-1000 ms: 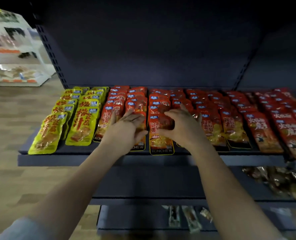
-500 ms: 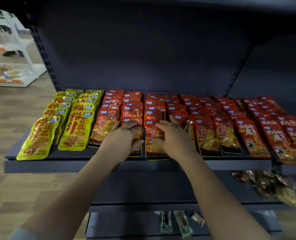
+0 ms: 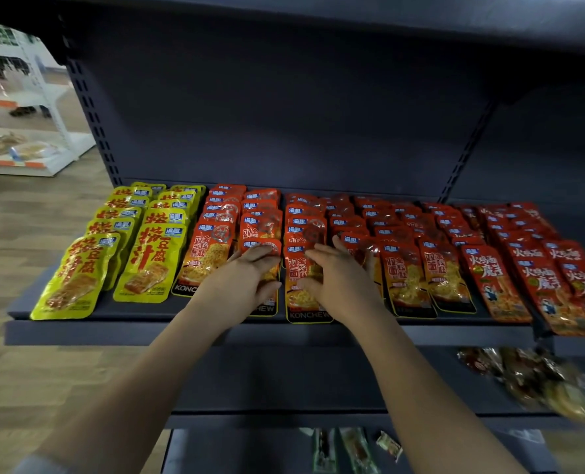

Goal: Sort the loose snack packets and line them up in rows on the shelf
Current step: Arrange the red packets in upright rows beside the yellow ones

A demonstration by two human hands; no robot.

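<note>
At the very bottom, on the lowest shelf (image 3: 236, 449), a few small loose packets (image 3: 352, 448) lie scattered, their print too small to read. Above them, at the right end of the middle shelf (image 3: 284, 381), sits a heap of crumpled packets (image 3: 537, 381), blurred and unreadable. Two bare forearms reach up to the top shelf (image 3: 113, 333), where the sorted snack packets lie flat in overlapping rows running front to back. The left hand (image 3: 241, 280) rests palm down with straight, relaxed fingers on the front packet of the second orange row (image 3: 262, 254), covering most of it; only the letters "HEW" show below the wrist. The right hand (image 3: 340, 278) lies flat just beside it, fingers spread and straight, pressing on the orange packet (image 3: 301, 289) at the front of the next row, whose black bottom band reads "KONCHEW". Neither hand curls round anything. To the left, the first orange row's front packet (image 3: 205, 261) shows the start of the same word, "KONC", and a noodle-like picture. Further left stand two rows of yellow packets (image 3: 149, 265) with large red Chinese characters and a blue brand tag in the upper corner. Right of the hands, more orange packets (image 3: 404, 278) with the same blue tag follow, then rows of red packets (image 3: 493, 282) with white Chinese lettering, reaching the shelf's right end. Behind all rows rises the dark back panel (image 3: 284, 114). Far left, across the wooden floor (image 3: 20, 251), stands a white shelf unit (image 3: 34, 131).
</note>
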